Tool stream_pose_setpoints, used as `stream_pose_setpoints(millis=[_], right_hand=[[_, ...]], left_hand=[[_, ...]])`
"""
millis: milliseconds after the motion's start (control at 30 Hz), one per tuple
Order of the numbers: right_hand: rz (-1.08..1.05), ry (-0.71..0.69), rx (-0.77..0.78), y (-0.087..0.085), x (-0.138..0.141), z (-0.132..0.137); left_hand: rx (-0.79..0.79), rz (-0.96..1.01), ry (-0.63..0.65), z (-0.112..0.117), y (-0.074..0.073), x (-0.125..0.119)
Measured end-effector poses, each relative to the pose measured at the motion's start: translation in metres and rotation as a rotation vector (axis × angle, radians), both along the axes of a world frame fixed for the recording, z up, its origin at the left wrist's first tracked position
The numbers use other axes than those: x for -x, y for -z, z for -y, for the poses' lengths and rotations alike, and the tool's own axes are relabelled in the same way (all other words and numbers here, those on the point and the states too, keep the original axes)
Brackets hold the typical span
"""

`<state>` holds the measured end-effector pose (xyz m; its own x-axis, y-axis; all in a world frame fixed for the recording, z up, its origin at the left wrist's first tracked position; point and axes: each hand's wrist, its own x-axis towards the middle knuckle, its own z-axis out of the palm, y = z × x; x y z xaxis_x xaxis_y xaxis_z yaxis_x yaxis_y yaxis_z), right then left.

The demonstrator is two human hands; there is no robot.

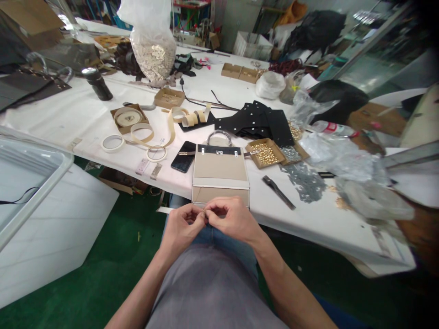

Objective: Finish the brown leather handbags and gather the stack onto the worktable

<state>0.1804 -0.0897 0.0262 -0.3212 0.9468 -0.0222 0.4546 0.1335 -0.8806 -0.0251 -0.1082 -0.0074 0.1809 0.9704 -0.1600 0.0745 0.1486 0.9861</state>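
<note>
My left hand (185, 226) and my right hand (231, 218) meet in front of my body, just past the table's front edge. Both pinch at one spot, fingertips together; a tiny piece shows between them, too small to name. Right behind the hands a beige handbag (221, 165) lies at the table edge, with a dark band, metal fittings and a wrapped round handle (219, 132). The bag's near end is partly hidden by my fingers. A black phone (183, 156) lies against its left side.
A box of gold-coloured studs (265, 153), a dark metal tool (278, 192) and a heap of grey pieces (305, 182) are on the right. Tape rolls (113, 143) lie left. Black cut pieces (255, 119) are stacked behind. A white bin (34, 183) stands at far left.
</note>
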Motion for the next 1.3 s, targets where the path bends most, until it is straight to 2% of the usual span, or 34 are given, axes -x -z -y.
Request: stream_pose_setpoints(millis=[200,400,533,667,833,933,1000,1133,1300], right_hand=[[-0.013,0.043,0.040,0.007,0.000,0.000],[-0.191,0.174,0.185,0.020,0.002,0.000],[-0.349,0.234,0.293,0.027,0.002,-0.003],[-0.509,0.266,0.395,0.023,0.002,-0.005],[-0.603,0.247,0.492,0.020,-0.002,-0.006],[-0.598,0.245,0.489,0.021,-0.006,-0.007],[-0.593,0.245,0.480,0.021,-0.007,-0.007],[-0.598,0.232,0.479,0.019,-0.007,-0.007],[-0.672,0.168,0.559,0.022,-0.009,-0.005]], left_hand=[[0.002,-0.035,0.005,0.000,-0.001,-0.002],[0.014,0.016,-0.020,-0.001,0.004,-0.002],[0.055,0.122,-0.028,0.000,0.007,0.001],[0.099,0.276,-0.056,0.003,0.008,0.005],[0.026,0.468,0.042,0.006,0.008,0.014],[-0.017,0.533,0.040,0.007,0.011,0.020],[-0.046,0.501,0.032,0.006,0.014,0.023],[-0.144,0.318,-0.001,0.001,0.019,0.023],[-0.291,0.142,0.076,-0.005,0.017,0.020]])
